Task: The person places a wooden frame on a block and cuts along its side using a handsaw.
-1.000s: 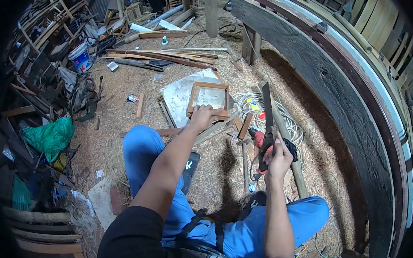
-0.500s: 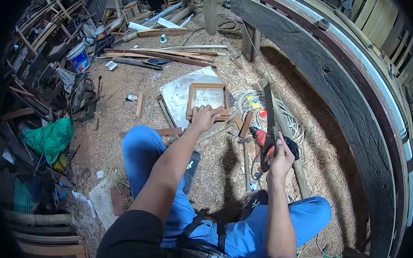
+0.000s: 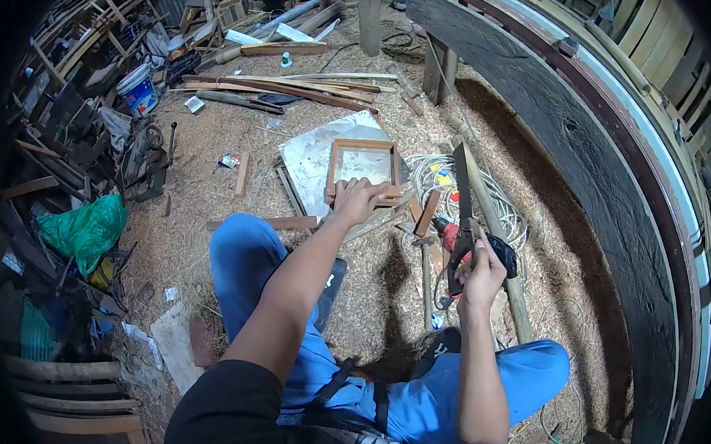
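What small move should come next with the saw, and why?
I'd probably bring the saw left toward the wooden frame: the right hand holds it by its handle, its blade is apart from the frame, and the left hand seems to steady the frame's near side.

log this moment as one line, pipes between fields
left hand: on near side of wooden frame | right hand: holding saw | wooden frame: on pale board | red drill: partly behind saw

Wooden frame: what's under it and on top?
Under the wooden frame is a pale board, visible around it; the patch directly beneath the bars is covered. On top, the left hand lies over the near bar, hiding part of it.
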`<state>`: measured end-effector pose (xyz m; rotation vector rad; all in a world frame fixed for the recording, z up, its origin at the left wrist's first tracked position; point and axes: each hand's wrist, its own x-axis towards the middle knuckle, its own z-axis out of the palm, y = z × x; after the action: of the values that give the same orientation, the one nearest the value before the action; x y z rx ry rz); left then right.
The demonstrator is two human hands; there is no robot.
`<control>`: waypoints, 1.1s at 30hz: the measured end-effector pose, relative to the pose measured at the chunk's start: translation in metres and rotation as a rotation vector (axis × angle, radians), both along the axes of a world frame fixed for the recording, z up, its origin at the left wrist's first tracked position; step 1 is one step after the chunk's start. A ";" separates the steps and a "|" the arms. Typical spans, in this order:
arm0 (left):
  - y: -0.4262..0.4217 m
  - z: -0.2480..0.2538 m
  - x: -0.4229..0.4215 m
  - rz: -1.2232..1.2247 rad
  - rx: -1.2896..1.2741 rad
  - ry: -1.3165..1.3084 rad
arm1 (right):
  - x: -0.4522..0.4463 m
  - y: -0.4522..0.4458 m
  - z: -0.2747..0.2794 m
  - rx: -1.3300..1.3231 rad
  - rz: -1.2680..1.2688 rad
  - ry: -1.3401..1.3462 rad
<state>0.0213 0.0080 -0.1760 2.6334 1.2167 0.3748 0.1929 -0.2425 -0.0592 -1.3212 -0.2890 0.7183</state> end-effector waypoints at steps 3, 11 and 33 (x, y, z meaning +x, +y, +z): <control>0.001 -0.001 -0.001 -0.001 0.011 -0.003 | 0.000 0.001 0.001 -0.003 -0.006 0.003; 0.002 -0.002 -0.002 -0.014 0.003 -0.038 | 0.001 0.000 -0.003 -0.004 0.001 0.008; -0.011 -0.019 -0.005 -0.064 0.531 -0.007 | -0.004 0.001 -0.008 -0.038 0.054 -0.038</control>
<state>0.0165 -0.0029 -0.1949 3.0921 1.1509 0.7894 0.1893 -0.2415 -0.0674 -1.3687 -0.3443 0.7481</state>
